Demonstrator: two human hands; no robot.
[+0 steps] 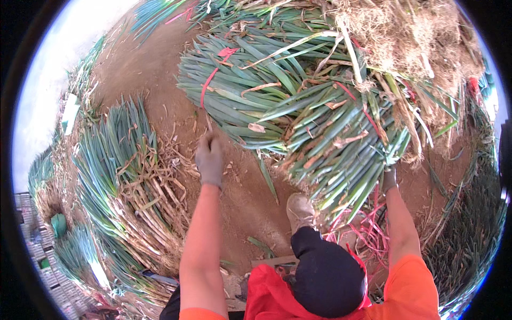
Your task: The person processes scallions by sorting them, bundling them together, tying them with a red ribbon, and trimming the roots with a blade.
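My left hand (209, 156), in a grey glove, is closed over the soil. A thin pale strip (208, 121) sticks up from its fingers toward a red tie (208, 88); what kind of thing it is I cannot make out. That tie runs across a big bundle of green onions (240, 88). At the near right, my right hand (391, 178) grips the edge of another tied green onion bundle (341, 154). Leaves hide most of its fingers. This bundle slants with its leaf tips toward me and its roots to the upper right, bound by red ties.
Green onions (120, 160) lie loosely heaped on the left. Rooted ends (405, 37) pile up at the far right. Tangled pink ties (368, 229) lie beside my boot (301, 210), below the bundle. Dark green leaves (469, 218) line the right side.
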